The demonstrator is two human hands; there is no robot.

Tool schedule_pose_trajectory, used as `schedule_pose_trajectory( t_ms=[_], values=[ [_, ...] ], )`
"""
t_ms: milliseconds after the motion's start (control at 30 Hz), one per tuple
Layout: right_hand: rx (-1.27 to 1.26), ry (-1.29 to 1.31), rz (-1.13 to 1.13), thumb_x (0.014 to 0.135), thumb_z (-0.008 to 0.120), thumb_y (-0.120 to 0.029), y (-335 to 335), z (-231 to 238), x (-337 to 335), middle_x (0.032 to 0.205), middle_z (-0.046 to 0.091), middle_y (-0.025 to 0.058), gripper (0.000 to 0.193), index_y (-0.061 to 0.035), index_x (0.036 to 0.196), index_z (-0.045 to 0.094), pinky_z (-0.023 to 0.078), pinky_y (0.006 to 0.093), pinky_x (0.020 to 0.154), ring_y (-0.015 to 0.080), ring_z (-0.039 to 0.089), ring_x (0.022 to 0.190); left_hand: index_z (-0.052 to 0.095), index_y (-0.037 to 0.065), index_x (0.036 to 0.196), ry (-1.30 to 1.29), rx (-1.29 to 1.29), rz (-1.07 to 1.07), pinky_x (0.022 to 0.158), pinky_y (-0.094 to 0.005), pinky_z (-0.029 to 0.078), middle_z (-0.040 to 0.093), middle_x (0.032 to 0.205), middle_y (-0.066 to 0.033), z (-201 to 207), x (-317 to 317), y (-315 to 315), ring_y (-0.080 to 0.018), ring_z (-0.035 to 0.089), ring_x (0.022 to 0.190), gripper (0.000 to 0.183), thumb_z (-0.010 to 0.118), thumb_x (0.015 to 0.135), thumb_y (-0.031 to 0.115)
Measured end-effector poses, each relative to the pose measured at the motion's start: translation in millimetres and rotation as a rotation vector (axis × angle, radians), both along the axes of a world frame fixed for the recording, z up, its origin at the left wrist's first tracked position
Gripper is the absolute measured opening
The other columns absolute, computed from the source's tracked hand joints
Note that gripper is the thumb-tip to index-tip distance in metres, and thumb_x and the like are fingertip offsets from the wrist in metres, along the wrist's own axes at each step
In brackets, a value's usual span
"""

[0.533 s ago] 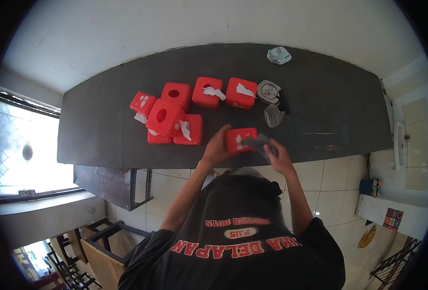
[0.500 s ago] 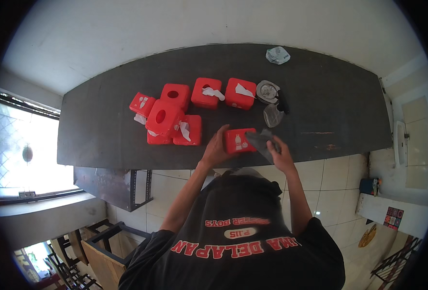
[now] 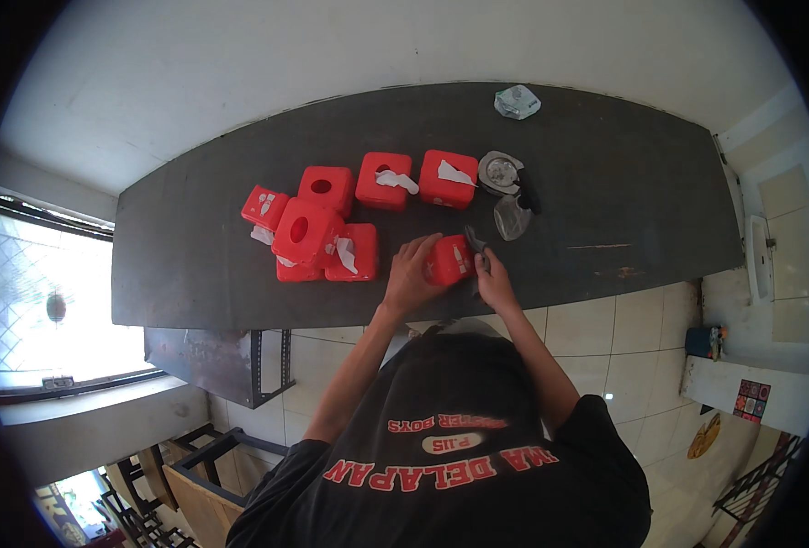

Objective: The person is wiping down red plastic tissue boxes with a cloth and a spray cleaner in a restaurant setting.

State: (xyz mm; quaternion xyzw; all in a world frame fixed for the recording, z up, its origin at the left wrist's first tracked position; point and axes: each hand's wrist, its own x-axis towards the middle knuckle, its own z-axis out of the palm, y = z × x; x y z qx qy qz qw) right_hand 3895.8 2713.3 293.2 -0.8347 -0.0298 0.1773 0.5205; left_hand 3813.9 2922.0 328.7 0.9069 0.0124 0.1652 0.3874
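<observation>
Near the front edge of the dark table, my left hand grips the left side of a red tissue box with white pictures printed on it. The box is tilted, one side facing up. My right hand is closed around a dark grey cloth and presses it to the box's right side. Just left of my left hand stands another red tissue box with white tissue sticking out. Some of the fingers on both hands are hidden behind what they hold.
More red tissue boxes stand on the left and at the back, including one stacked on others. Behind my right hand lie a round grey item and a clear container beside something black. A crumpled plastic packet lies at the table's far edge.
My right hand has moved left with the cloth, bringing it against the side of the box. The box has turned and tilted in my left hand. The view has shifted slightly.
</observation>
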Motion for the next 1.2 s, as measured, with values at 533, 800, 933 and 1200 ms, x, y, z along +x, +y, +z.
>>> schedule_pose_trajectory(
  t_ms=[533, 800, 933, 1200],
  values=[
    [-0.019, -0.342, 0.316, 0.113, 0.057, -0.030, 1.7, 71.2, -33.0, 0.128, 0.069, 0.0354, 0.048, -0.0017, 0.151, 0.056, 0.055, 0.0499, 0.101, 0.0519, 0.066, 0.121, 0.049, 0.016, 0.160, 0.158, 0.164, -0.006, 0.105, -0.0513, 0.049, 0.062, 0.147, -0.0090, 2.1, 24.7, -16.3, -0.0355, 0.061, 0.130, 0.105, 0.096, 0.068, 0.036],
    [0.033, -0.052, 0.086, 0.114, 0.055, -0.043, -27.1, 24.0, -2.0, 0.152, 0.056, 0.0362, 0.065, 0.0110, 0.149, 0.055, 0.043, 0.0431, 0.119, 0.0480, 0.055, 0.144, 0.041, 0.006, 0.161, 0.118, 0.055, 0.008, 0.113, -0.0529, 0.049, 0.055, 0.153, -0.0187, -8.5, -4.4, -1.0, -0.0420, 0.056, 0.140, 0.110, 0.097, 0.072, 0.039],
    [0.119, 0.047, -0.100, 0.114, 0.055, -0.046, -17.5, 12.6, 8.5, 0.151, 0.059, 0.0348, 0.071, 0.0147, 0.149, 0.053, 0.041, 0.0439, 0.122, 0.0438, 0.054, 0.147, 0.045, 0.006, 0.159, 0.091, 0.004, 0.039, 0.106, -0.0506, 0.056, 0.057, 0.150, -0.0182, -8.1, -7.4, -2.4, -0.0428, 0.061, 0.134, 0.105, 0.097, 0.073, 0.035],
    [-0.091, -0.125, 0.198, 0.113, 0.056, -0.042, -7.5, 49.8, -5.8, 0.135, 0.070, 0.0336, 0.060, 0.0087, 0.146, 0.059, 0.050, 0.0451, 0.111, 0.0459, 0.065, 0.133, 0.047, 0.010, 0.160, 0.111, -0.030, 0.044, 0.104, -0.0508, 0.057, 0.059, 0.148, -0.0183, -9.0, -4.6, 7.7, -0.0423, 0.064, 0.131, 0.105, 0.097, 0.072, 0.037]
  ],
)
